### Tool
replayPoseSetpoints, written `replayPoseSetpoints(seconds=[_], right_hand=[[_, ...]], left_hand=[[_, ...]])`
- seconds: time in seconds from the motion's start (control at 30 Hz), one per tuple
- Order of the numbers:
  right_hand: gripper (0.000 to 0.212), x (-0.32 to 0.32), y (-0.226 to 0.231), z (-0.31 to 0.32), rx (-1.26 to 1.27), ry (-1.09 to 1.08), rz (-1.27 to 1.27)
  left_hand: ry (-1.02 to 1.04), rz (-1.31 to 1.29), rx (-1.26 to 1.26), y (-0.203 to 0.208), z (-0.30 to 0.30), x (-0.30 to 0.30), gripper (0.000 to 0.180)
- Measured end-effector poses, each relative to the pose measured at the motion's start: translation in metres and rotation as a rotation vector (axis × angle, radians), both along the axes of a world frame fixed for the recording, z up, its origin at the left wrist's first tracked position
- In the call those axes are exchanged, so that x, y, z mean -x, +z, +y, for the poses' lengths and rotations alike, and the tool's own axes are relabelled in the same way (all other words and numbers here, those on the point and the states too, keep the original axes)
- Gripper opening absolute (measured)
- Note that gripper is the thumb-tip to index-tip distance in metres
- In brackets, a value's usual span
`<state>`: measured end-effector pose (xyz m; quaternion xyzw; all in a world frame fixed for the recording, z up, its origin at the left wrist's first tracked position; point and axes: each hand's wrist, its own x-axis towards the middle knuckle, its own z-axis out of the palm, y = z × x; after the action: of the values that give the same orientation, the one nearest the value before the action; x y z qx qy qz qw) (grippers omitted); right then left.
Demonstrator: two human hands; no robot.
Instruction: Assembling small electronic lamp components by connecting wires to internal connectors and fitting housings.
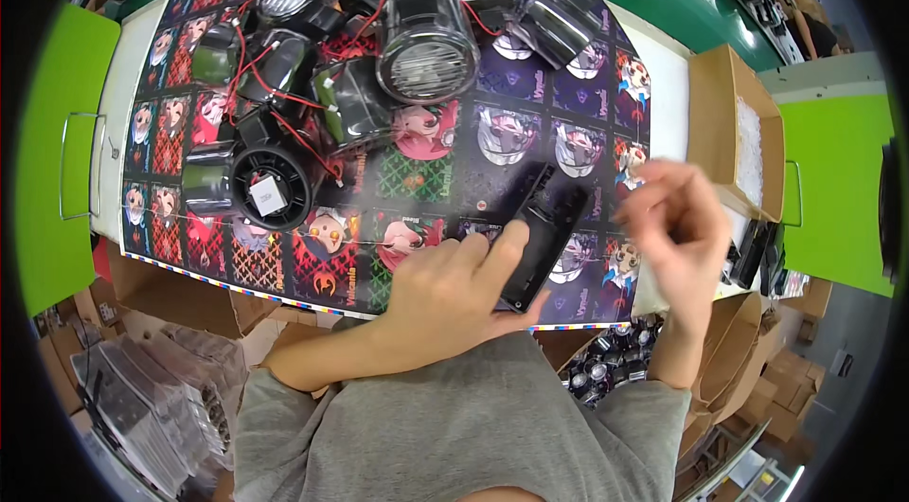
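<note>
My left hand (450, 279) grips a long, hollow black plastic housing (540, 256), its open side facing up and its far end tilted right above the mat. The left thumb and fingers close around its near part. To the right, my right hand (680, 232) is raised past the housing and apart from it. Its fingers curl into a pinch, slightly blurred; whatever they hold is too small to make out. Ahead of my left hand lie several black lamp heads with clear lenses, among them a large lamp head (428, 47) and one turned to show its round black back (272, 188).
A printed cartoon mat (417, 156) covers the table. Red wires (294, 95) with white plugs trail among the lamp heads. At the right edge stands a cardboard box (772, 147) with small clear pieces. Below the table edge are a pile of lamp parts (611, 360) and plastic-wrapped stacks (156, 398).
</note>
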<state>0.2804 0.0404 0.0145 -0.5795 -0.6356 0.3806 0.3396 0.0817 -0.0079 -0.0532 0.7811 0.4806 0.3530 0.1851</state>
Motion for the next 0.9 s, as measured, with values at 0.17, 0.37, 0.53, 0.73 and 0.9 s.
replayPoseSetpoints(seconds=[0.17,0.37,0.53,0.73,0.9], right_hand=[[0.037,-0.031,-0.011,0.005,0.056,-0.215,0.582],[0.047,-0.036,-0.020,0.010,0.074,-0.132,0.774],[0.033,-0.046,-0.032,0.008,0.156,-0.101,0.750],[0.010,-0.045,-0.037,0.003,0.134,-0.142,0.498],[0.008,-0.042,-0.047,0.003,-0.195,-0.148,0.094]], left_hand=[[-0.105,-0.822,0.936,0.033,0.025,0.022,0.034],[-0.295,-1.508,1.381,0.021,0.031,0.025,0.055],[-0.405,-1.699,1.570,0.019,0.033,0.021,0.057],[-0.397,-1.672,1.574,0.022,0.032,0.017,0.056],[-0.396,-1.705,1.570,0.020,0.032,0.016,0.056]])
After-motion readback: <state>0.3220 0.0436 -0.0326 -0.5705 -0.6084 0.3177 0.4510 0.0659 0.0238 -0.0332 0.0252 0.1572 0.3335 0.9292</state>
